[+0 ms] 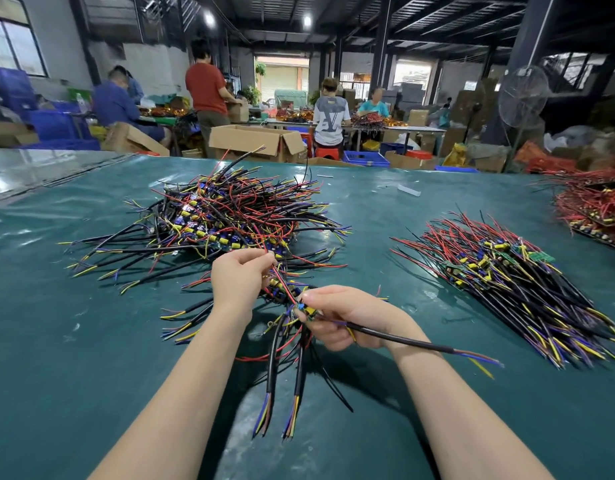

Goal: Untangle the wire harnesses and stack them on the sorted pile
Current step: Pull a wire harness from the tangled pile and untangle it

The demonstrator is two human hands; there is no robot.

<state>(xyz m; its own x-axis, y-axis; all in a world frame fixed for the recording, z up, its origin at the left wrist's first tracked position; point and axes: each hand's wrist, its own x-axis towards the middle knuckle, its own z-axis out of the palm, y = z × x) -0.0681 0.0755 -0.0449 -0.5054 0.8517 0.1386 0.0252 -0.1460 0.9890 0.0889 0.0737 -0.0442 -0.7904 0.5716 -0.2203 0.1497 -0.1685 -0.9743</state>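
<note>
Two hands, the left hand (238,275) and the right hand (344,317), hold one small bunch (281,341) of wire harnesses over one desk (385,209). The desk carries three more heaps: one tangled heap (229,216), one sorted pile (506,271) and one mostly red heap (597,209) at its right edge. Behind are one fan (523,97), two ceiling lamps (209,18) (307,20) and five people (205,88), one of them half hidden.

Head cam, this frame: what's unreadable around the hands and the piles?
- Head view: harness count in the clump between left hand and right hand; wires overlap.
- Red-wire pile: cut off by right edge.
- Sorted pile: board markings too small.
- Tangled pile: underside hidden by its own wires.
</note>
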